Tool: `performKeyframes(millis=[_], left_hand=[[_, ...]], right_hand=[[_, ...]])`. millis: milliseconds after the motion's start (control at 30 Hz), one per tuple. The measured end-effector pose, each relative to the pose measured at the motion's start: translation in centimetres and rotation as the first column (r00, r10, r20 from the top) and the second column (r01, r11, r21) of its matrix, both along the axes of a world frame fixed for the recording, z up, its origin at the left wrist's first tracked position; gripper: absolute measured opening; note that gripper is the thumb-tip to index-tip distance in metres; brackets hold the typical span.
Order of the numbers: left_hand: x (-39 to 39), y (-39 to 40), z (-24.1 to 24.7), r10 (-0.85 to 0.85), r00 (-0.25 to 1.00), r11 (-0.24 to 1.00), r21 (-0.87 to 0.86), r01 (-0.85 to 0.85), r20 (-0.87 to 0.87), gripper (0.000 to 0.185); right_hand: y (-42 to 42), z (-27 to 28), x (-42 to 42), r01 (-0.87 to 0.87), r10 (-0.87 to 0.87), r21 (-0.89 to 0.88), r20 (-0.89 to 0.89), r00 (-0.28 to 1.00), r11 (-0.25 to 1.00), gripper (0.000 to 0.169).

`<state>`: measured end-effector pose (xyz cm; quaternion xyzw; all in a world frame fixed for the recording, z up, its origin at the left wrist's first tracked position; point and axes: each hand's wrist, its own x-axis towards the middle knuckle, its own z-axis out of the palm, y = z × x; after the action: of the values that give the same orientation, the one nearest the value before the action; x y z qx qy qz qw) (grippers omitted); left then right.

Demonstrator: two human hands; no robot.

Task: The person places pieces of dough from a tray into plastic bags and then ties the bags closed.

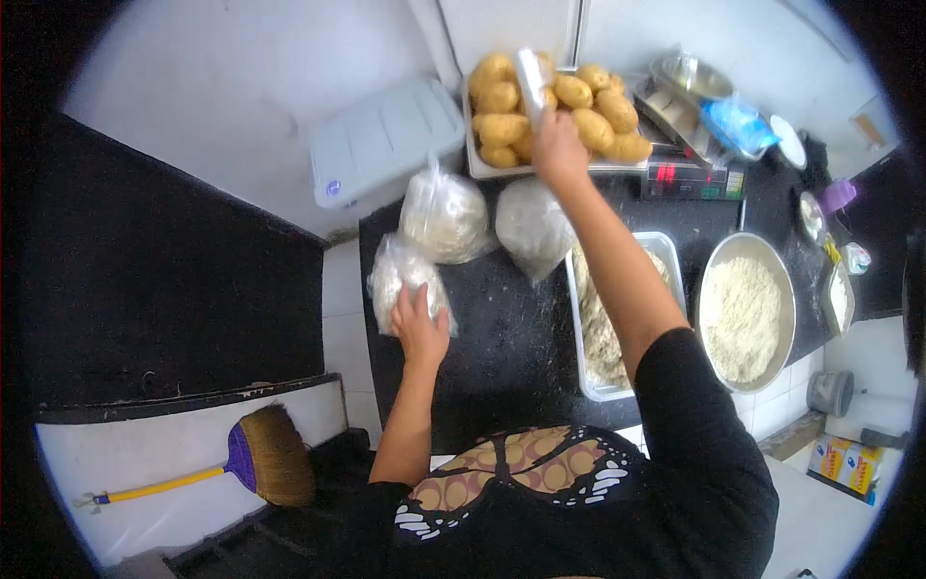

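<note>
My left hand [422,326] rests, fingers spread, on a clear plastic bag of white contents [405,279] at the counter's left edge. A second such bag [445,217] stands just behind it, and a third bag [534,221] sits to the right. My right hand [561,148] reaches across the counter, closed on the lower end of a roll of clear plastic [532,79]. The roll is held over potatoes [504,130] heaped in a white tray [481,172]. Under my right arm, partly hidden, lies a clear tub [579,347] of floury, lumpy material.
A metal bowl of pale flour-like powder [745,318] stands on the right of the black counter [499,362]. Behind it are a digital scale [691,181] and a blue packet [738,127]. A grey plastic lid [387,141] leans at the back left; a broom [268,456] lies lower left.
</note>
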<state>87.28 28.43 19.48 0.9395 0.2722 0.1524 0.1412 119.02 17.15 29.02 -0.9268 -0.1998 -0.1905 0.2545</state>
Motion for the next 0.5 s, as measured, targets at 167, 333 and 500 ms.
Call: performKeyframes(millis=[167,333,500], left_hand=[[-1.0,-0.8,1.6,-0.085,0.990,0.996,-0.009,0.086,0.113,0.042],[-1.4,-1.1,4.8,-0.122,0.930,0.979,-0.112,0.170,0.348,0.029],[3.0,-4.3,10.7,0.171,0.914,0.451,-0.854,0.258,0.367,0.029]], right_hand=[[0.6,-0.4,1.4,0.017,-0.019,-0.075,-0.021,1.000,0.997,0.034],[-2.2,2.4,-0.9,-0.174,0.503,0.692,-0.304,0.809,0.700,0.039],[-7.4,0.8,-11.8,0.412,0.992,0.907,0.119,-0.047,-0.090,0.043]])
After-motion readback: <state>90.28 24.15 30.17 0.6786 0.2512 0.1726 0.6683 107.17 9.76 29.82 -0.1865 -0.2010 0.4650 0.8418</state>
